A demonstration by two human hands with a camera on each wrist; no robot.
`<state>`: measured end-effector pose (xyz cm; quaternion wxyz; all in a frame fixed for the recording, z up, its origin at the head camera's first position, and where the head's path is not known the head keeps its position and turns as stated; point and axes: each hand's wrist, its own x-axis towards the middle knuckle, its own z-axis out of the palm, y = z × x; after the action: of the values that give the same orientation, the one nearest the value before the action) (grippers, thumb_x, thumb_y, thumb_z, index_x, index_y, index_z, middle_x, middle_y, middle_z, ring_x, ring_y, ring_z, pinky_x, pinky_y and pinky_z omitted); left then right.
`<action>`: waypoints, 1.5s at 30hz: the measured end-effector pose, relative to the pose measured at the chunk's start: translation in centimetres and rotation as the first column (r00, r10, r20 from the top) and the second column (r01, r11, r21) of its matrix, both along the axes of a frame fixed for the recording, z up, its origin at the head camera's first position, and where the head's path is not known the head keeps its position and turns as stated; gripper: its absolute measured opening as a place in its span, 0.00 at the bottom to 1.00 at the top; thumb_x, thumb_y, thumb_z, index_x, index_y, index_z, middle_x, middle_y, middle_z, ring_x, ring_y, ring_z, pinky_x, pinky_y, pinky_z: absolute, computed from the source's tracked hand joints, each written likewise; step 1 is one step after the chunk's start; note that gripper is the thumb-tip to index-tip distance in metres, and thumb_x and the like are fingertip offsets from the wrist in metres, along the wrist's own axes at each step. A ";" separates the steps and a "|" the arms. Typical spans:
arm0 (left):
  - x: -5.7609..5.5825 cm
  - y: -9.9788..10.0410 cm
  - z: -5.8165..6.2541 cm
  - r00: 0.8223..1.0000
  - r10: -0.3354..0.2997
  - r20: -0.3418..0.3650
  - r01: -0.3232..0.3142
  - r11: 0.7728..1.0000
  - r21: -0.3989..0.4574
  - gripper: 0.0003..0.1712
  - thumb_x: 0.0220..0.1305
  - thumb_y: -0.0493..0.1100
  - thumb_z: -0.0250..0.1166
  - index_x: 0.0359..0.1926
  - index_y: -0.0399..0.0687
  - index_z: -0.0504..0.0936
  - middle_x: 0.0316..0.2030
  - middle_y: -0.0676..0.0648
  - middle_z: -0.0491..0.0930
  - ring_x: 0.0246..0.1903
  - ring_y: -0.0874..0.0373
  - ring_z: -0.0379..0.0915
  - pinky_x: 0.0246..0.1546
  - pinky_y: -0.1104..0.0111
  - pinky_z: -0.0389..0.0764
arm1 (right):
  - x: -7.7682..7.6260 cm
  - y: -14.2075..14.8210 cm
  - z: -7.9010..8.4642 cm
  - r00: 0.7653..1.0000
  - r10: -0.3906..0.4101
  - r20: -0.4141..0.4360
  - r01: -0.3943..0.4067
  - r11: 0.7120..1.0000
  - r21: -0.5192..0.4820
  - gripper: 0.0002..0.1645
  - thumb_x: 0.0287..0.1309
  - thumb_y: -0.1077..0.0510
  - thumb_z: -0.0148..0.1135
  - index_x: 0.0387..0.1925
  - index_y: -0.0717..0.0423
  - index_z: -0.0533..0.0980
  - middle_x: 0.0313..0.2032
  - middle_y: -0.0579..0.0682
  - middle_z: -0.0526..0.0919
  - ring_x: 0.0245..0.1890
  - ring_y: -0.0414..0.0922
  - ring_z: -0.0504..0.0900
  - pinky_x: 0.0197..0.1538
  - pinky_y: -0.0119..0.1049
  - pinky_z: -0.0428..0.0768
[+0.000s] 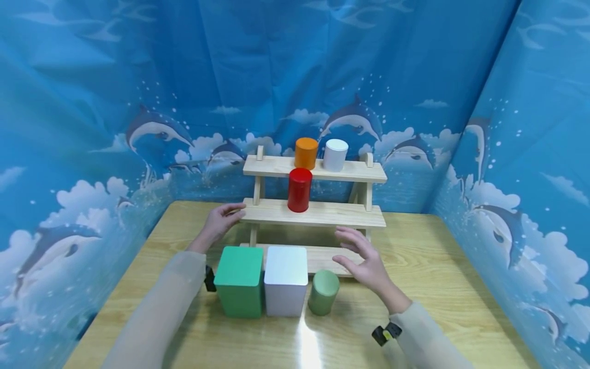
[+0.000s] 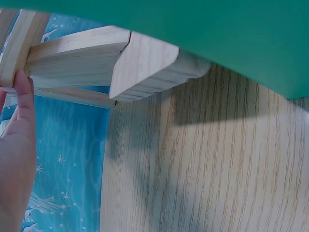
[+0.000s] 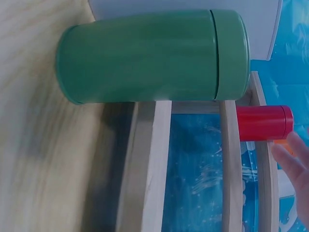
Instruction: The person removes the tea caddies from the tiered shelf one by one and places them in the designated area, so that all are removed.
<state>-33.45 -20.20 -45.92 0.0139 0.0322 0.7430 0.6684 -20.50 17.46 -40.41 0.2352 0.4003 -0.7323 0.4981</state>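
A three-tier wooden display rack stands on the table. My left hand is at the left end of its middle board, thumb and fingers on the board's end; the left wrist view shows the thumb against the wood. With fingers spread and nothing in them, my right hand hovers before the rack's lower right part. A red cylinder stands on the middle board. On the top board are an orange cylinder and a white cylinder.
In front of the rack, a green box, a white box and a green cylinder stand in a row on the wooden table. Blue dolphin-print curtains hang behind and at both sides.
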 end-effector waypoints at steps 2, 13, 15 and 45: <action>-0.1 0.0 0.0 1.000 -0.005 -0.005 0.005 1.000 -0.001 0.28 0.58 0.50 0.66 0.56 0.41 0.74 0.57 0.43 0.72 0.53 0.52 0.70 0.48 0.67 0.77 | -0.4 -0.3 0.3 1.000 -0.009 -0.025 0.008 1.000 -0.016 0.32 0.36 0.82 0.66 0.49 0.76 0.70 0.52 0.71 0.71 0.51 0.57 0.74 0.46 0.52 0.77; 0.2 -0.1 0.1 1.000 -0.012 0.008 0.012 1.000 -0.008 0.27 0.59 0.49 0.66 0.56 0.41 0.74 0.57 0.42 0.71 0.54 0.50 0.69 0.53 0.57 0.73 | -2.3 -1.8 2.8 0.999 -0.017 0.051 0.022 0.995 -0.098 0.27 0.44 0.81 0.62 0.50 0.76 0.70 0.54 0.70 0.70 0.54 0.60 0.71 0.49 0.52 0.76; 0.2 -0.2 0.1 1.000 -0.016 0.004 0.016 1.000 0.005 0.27 0.58 0.49 0.66 0.56 0.40 0.74 0.57 0.42 0.71 0.54 0.50 0.69 0.54 0.55 0.72 | -2.7 -2.2 3.3 0.995 -0.028 0.100 0.038 0.994 -0.098 0.25 0.47 0.79 0.62 0.51 0.75 0.70 0.55 0.68 0.70 0.55 0.60 0.71 0.48 0.56 0.75; 0.3 0.0 0.0 0.998 -0.036 -0.042 0.035 0.999 -0.020 0.30 0.58 0.52 0.65 0.57 0.41 0.74 0.57 0.43 0.71 0.53 0.52 0.69 0.52 0.59 0.75 | -11.1 -5.8 3.4 0.914 -0.154 0.375 0.171 0.985 -0.012 0.33 0.52 0.59 0.68 0.61 0.54 0.69 0.62 0.50 0.65 0.60 0.51 0.66 0.55 0.54 0.73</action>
<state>-33.15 -20.21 -45.94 0.0104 0.0594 0.7489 0.6599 -31.61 11.65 -36.99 0.1411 0.2308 -0.7831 0.5599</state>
